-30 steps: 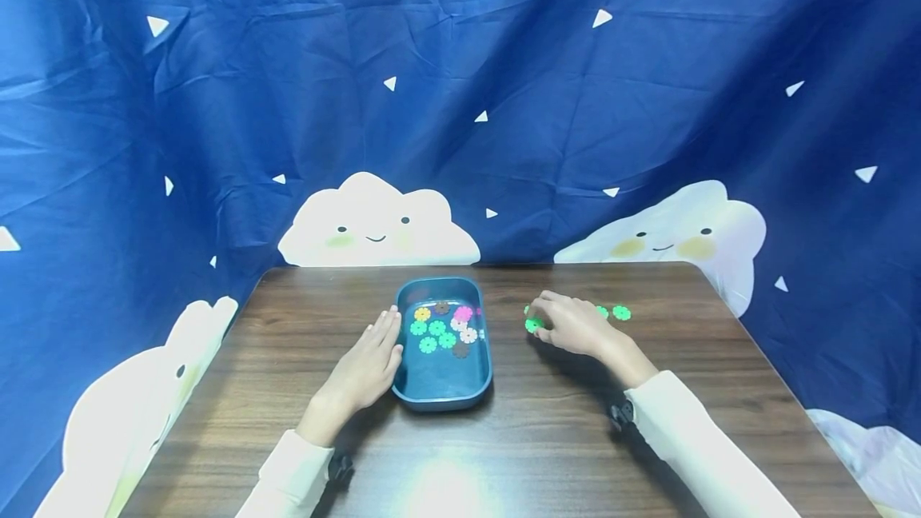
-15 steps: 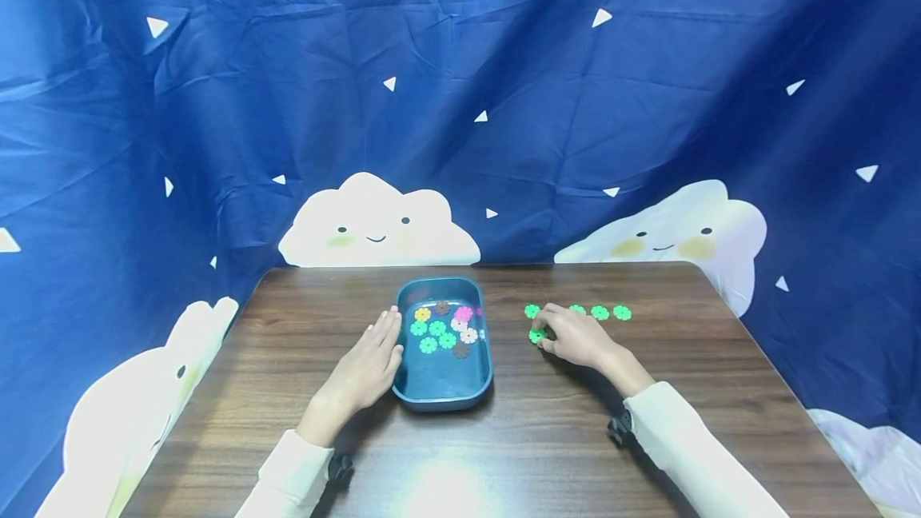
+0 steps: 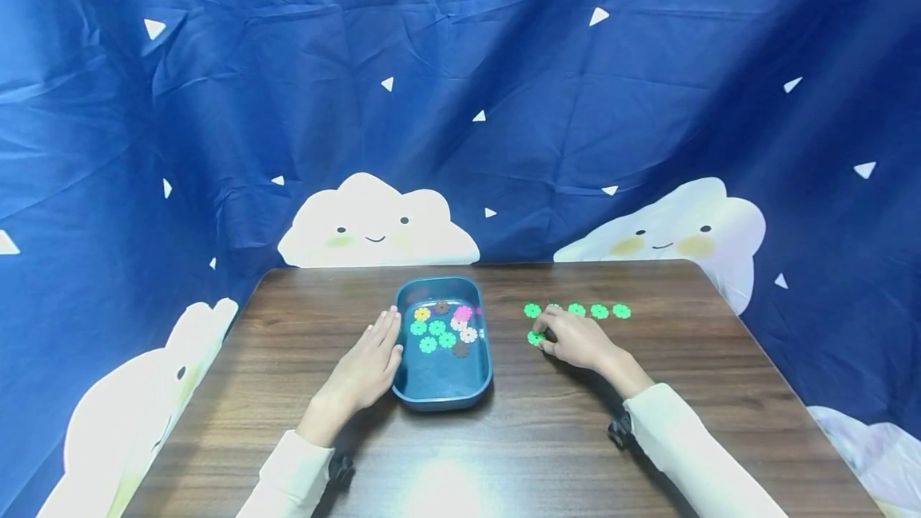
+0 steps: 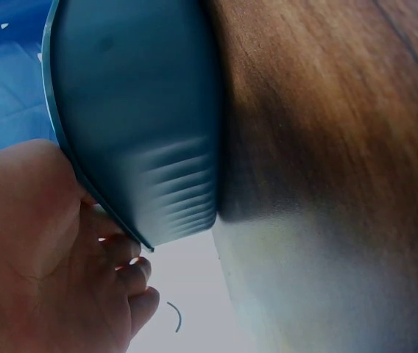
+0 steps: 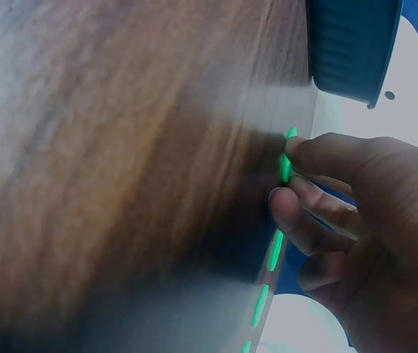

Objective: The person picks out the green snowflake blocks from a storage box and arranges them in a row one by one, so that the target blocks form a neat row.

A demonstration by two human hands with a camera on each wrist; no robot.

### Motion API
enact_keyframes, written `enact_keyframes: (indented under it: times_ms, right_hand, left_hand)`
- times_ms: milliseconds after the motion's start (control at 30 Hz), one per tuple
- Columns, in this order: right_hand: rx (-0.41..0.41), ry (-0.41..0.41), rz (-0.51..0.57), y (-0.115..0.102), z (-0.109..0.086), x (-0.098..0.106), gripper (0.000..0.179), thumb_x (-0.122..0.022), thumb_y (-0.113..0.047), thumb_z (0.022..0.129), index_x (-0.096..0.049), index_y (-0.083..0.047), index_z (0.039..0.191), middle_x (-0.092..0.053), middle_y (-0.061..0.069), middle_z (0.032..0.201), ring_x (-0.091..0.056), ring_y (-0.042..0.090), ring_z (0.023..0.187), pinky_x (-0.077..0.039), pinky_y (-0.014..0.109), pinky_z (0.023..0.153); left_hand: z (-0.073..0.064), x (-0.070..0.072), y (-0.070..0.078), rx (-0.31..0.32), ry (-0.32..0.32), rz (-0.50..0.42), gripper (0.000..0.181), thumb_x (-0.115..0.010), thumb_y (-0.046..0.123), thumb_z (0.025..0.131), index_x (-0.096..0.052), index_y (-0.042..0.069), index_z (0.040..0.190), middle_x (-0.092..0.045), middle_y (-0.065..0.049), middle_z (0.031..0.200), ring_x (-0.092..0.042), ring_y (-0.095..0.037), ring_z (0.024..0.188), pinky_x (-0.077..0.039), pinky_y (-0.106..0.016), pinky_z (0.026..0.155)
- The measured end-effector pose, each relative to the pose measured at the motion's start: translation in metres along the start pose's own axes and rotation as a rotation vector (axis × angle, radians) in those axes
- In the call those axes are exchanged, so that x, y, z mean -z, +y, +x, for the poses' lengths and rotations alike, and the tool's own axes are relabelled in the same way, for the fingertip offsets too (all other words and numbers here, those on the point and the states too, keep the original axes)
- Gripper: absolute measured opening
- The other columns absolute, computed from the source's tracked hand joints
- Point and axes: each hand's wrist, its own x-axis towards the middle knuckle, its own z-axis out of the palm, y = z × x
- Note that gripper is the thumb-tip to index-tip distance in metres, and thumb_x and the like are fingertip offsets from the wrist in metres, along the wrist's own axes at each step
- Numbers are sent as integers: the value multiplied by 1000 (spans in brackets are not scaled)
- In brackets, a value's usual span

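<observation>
A blue-green plastic tub [image 3: 442, 404] stands on the wooden table, and my left hand [image 3: 358, 366] rests on its left rim with the fingers straight. In the left wrist view this hand [image 4: 43, 257] lies against the tub's rim [image 4: 91, 180]. My right hand [image 3: 576, 337], to the right of the tub, pinches a green flower-shaped piece [image 3: 535, 338] at the tabletop. The right wrist view has thumb and fingers of the right hand [image 5: 363, 213] at that green flower piece [image 5: 285, 163]. Behind the hand, a row of similar green flower pieces [image 3: 600, 312] lies flat; one is partly hidden.
Inside the tub lie several loose flower pieces: green [image 3: 428, 344], pink [image 3: 464, 314], orange [image 3: 422, 314], white [image 3: 468, 335] and brown [image 3: 460, 350]. A blue curtain [image 3: 504, 62] with clouds hangs behind the table [image 3: 576, 454].
My right hand has brought its green flower piece a little nearer to me and set it in front of the row. More of the row now shows. The left hand stays put.
</observation>
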Motion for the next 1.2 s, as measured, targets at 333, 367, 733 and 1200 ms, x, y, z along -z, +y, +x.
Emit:
enact_keyframes:
  times_ms: [333, 367, 733, 1200]
  right_hand:
    - [3, 16, 12, -5, 5, 8, 19, -76, -22, 100, -77, -15, 118, -70, -1, 115, -73, 21, 97, -55, 33, 64]
    - [8, 27, 12, -7, 8, 11, 20, -75, -22, 101, -77, -15, 119, -71, -1, 115, -74, 22, 97, -58, 36, 66]
    - [109, 104, -40, -63, 57, 50, 5, -72, -26, 100, -76, -23, 101, -76, -10, 94, -69, 12, 85, -60, 42, 74]
    - [266, -44, -50, -145, 119, 42, 8, -71, -23, 102, -77, -20, 99, -72, -10, 89, -61, 8, 74, -55, 30, 70]
  left_hand:
    - [-1, -2, -2, -5, 9, -5, 61, -40, 25, 114, -27, -6, 166, -22, -20, 177, -25, -37, 164, -27, -56, 133]
    - [-1, -2, -2, -4, 12, -7, 61, -41, 25, 114, -27, -5, 166, -22, -20, 177, -25, -37, 164, -27, -56, 133]
    - [-1, -2, -1, 3, 17, -12, 60, -42, 24, 114, -29, -6, 165, -23, -21, 176, -26, -38, 164, -27, -56, 133]
    - [0, 0, 2, 17, -2, -24, 60, -41, 24, 114, -28, -5, 166, -23, -20, 177, -25, -37, 164, -26, -54, 134]
